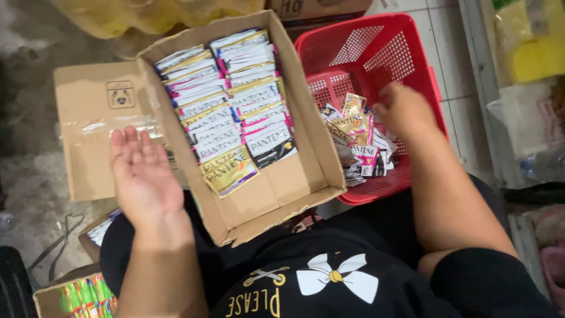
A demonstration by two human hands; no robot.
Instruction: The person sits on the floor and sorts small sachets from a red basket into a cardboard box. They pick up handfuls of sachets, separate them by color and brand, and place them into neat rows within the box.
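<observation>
An open cardboard box point(321, 159) rests on my lap, filled in two rows with flat sachets point(232, 100) in white, gold, pink and black. My left hand point(143, 174) hovers palm up, fingers spread, just left of the box and holds nothing. My right hand point(403, 109) reaches into a red plastic basket point(406, 44) and hangs over a loose heap of the same kind of sachets point(356, 141). It is blurred; whether its fingers grip a sachet cannot be told.
The box's flap point(94, 123) lies open to the left over a grey floor. A smaller carton with green packets point(82, 297) sits at bottom left. Yellow bags point(147, 15) lie at the top, and shelves with plastic-wrapped goods point(529, 88) stand on the right.
</observation>
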